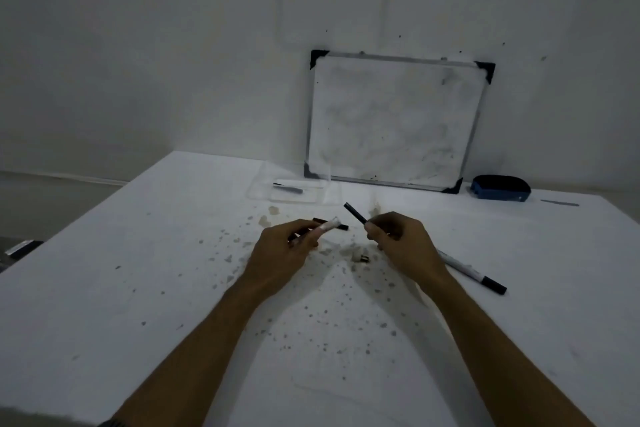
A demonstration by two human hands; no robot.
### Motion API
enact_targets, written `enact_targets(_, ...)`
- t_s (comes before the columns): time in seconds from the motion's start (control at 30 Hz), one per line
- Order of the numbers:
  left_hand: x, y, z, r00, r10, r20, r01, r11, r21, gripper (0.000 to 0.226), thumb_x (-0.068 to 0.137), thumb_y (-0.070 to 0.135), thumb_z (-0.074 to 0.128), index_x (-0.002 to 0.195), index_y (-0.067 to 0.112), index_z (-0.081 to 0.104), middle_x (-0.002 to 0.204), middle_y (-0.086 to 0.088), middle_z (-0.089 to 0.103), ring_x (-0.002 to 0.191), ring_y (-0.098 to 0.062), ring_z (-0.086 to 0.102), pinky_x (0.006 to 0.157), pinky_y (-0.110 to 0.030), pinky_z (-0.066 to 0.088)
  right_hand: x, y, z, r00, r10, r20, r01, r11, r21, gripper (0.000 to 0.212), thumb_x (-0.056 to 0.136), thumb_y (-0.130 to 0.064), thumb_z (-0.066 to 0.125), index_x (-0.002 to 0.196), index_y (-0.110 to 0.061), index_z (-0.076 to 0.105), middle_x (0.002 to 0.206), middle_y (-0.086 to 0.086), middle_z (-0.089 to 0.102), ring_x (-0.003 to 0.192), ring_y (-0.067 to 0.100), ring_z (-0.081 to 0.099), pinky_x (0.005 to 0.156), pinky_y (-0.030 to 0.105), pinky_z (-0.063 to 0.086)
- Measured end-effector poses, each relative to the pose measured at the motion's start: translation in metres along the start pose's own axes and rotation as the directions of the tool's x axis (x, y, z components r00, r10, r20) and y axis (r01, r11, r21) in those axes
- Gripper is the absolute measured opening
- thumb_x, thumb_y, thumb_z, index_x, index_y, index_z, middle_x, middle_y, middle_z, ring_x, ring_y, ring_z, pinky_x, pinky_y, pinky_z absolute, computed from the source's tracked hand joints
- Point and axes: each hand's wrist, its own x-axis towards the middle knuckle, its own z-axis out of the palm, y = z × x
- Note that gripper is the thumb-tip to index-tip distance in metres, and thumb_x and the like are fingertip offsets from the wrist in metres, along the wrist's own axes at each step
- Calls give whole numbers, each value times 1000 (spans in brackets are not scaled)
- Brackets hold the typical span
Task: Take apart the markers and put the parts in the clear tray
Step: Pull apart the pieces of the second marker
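On the speckled white tabletop [138,270], going left to right: the left hand [284,251] is curled shut around a pale marker barrel [329,224], its open end poking out past the fingertips, and just behind it a dark strip [334,224] lies on the tabletop — likely another pulled part, though the dim view makes that hard to say. Further back sits the clear tray [294,189], with one grey part [289,187] already in it. Between the hands lies a small pale piece [360,257]. The right hand [401,243] pinches the lower end of a thin black rod [355,212], probably the ink core, which angles up and away towards the tray. Right of that wrist a whole marker [474,270] lies untouched, and a whiteboard [394,121] leans on the wall with a blue eraser [500,187] beside it. These parts look light and stiff; the smooth barrel may slip, so hold it mid-length — the rod by its clean end, since ink could smear.
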Motion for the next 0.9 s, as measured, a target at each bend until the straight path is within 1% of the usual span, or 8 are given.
enact_targets(0.07,1,-1,2,1000,29,-12,-29,998,57,20,96,47,67,109,36,77,91,21,77,75,-1,70,65,-19,56,-16,15,-10,996,87,7,-86,961,263,13,94,-33,71,102,-25,77,81,-11,74,70,1,67,72,25,51)
enact_targets(0.17,4,6,11,999,-16,-44,19,998,58,20,98,43,67,113,33,76,94,16,76,76,-3,67,65,-17,53,-21,27,-20,978,208,4,-154,710,688,16,92,-22,73,104,-15,79,77,-1,63,74,12,55,79,32,47)
enact_targets(0.27,8,20,24,997,34,63,-40,995,91,19,97,42,68,112,32,76,98,18,76,76,-2,69,65,-11,51,-15,23,-24,966,255,36,-158,480,863,23,93,-20,69,111,-10,76,85,1,68,78,12,61,82,27,54)
enact_targets(0.33,12,24,30,986,-12,165,6,999,37,21,97,40,69,114,30,76,100,15,77,71,-8,71,65,-15,55,-12,22,-23,966,251,67,-172,426,888,29,93,-21,69,118,-6,73,92,4,71,78,12,66,77,24,58)
enact_targets(0.43,10,22,33,978,-84,189,108,987,-118,24,98,35,70,119,25,76,99,7,80,70,-19,72,66,-24,60,-9,25,-22,958,281,57,-185,454,872,42,91,-23,73,126,0,67,98,11,71,77,12,68,73,24,61)
enact_targets(0.53,7,21,33,982,-63,178,95,979,-178,24,98,30,70,120,22,77,97,4,80,67,-16,70,64,-25,60,-7,28,-18,950,310,23,-185,505,843,38,89,-23,76,120,-2,71,82,6,71,72,12,66,73,24,62)
enact_targets(0.77,6,21,34,967,-72,243,110,983,-147,25,97,37,71,119,29,78,101,7,80,68,-15,68,63,-24,56,-7,25,-8,927,371,-61,-171,560,811,33,85,-26,81,113,-9,75,92,7,79,70,12,61,74,28,57)
enact_targets(0.9,5,20,36,967,-73,242,102,989,-111,26,96,39,71,120,31,77,101,7,79,67,-12,69,60,-22,55,-9,25,-3,921,360,-147,-161,698,698,34,87,-30,80,114,-12,73,91,5,80,66,10,66,69,24,57)
